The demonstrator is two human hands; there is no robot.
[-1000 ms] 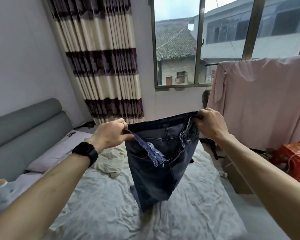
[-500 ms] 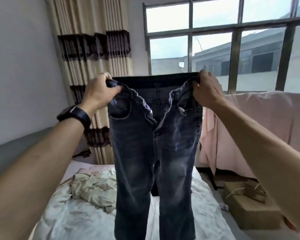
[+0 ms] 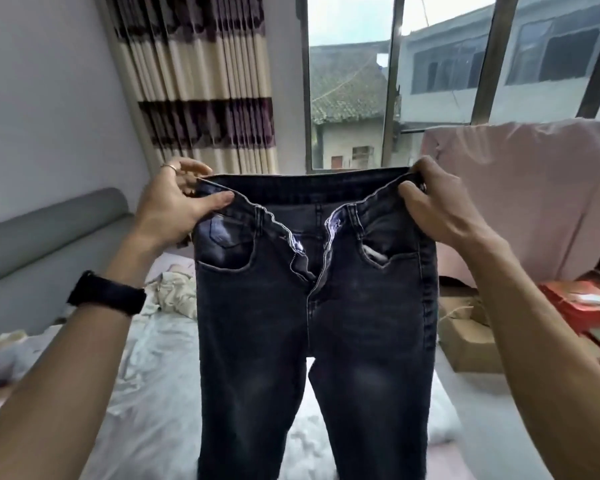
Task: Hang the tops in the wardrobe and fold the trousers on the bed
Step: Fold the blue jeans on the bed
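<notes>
Jeans (image 3: 361, 306) hang full-length over the bed (image 3: 153, 375), long axis straight down from the hands, waistband (image 3: 309, 183) stretched level between them, left hand (image 3: 174, 206) and right hand (image 3: 440, 209) each pinching a corner (fly open, front towards us), both arms out, equally near.

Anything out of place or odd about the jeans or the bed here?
The jeans, gripped at the waistband by the left hand and right hand, have the fly undone and gaping, and a pale pocket lining pokes from one front pocket. A crumpled cream garment lies on the bed.
</notes>
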